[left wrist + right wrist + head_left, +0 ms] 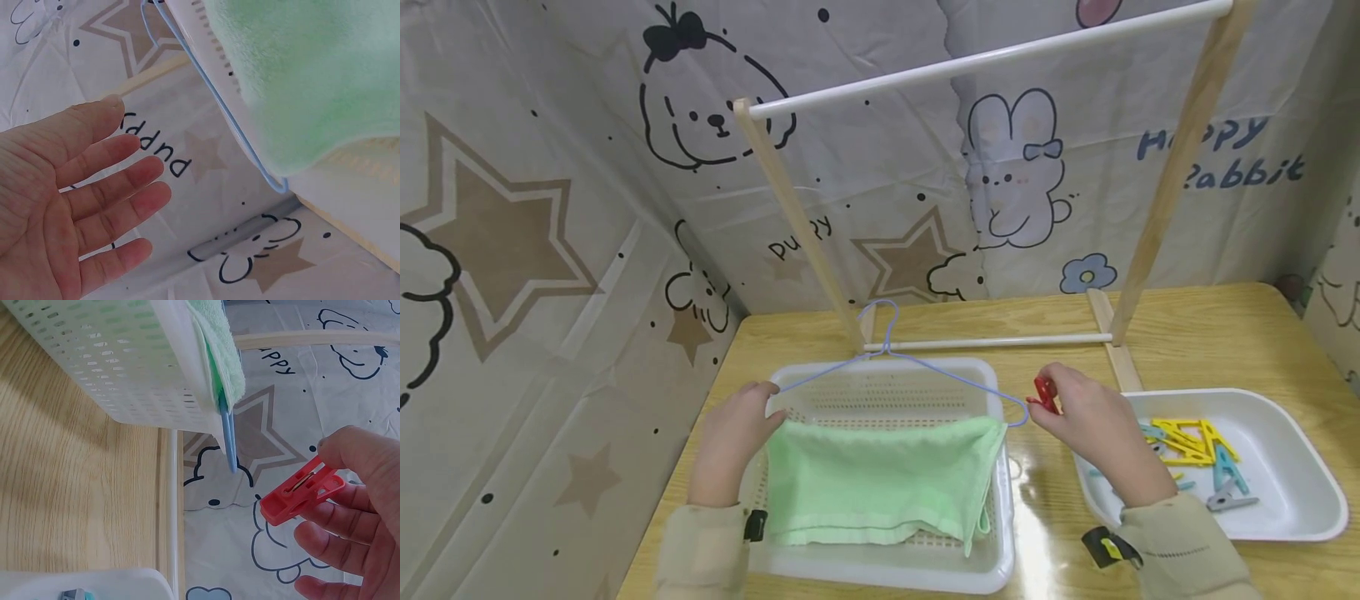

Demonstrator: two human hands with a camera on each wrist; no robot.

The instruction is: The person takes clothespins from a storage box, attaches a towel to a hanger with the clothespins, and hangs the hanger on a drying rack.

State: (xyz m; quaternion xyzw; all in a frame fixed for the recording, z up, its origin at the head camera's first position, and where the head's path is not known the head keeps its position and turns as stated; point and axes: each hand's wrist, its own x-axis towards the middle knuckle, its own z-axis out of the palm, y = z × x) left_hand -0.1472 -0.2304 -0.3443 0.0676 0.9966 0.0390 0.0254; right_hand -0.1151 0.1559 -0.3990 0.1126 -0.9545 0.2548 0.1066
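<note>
My right hand (1093,425) pinches a red clothespin (301,492) between thumb and fingers, just right of the hanger's right end. A light green towel (880,479) hangs folded over the lower part of a blue wire hanger (936,367). Hanger and towel lie across the white basket (1003,533), with the hook toward the rack. Near the hanger's left end is my left hand (733,437). In the left wrist view its fingers (119,187) are extended and hold nothing, apart from the hanger's blue corner.
A drying rack with a white top bar (1000,58) and wooden posts (1180,167) stands at the back of the table (1052,550). On the right, a white tray (1292,525) holds several yellow, teal and grey clothespins (1183,442). A printed cloth (865,167) hangs behind.
</note>
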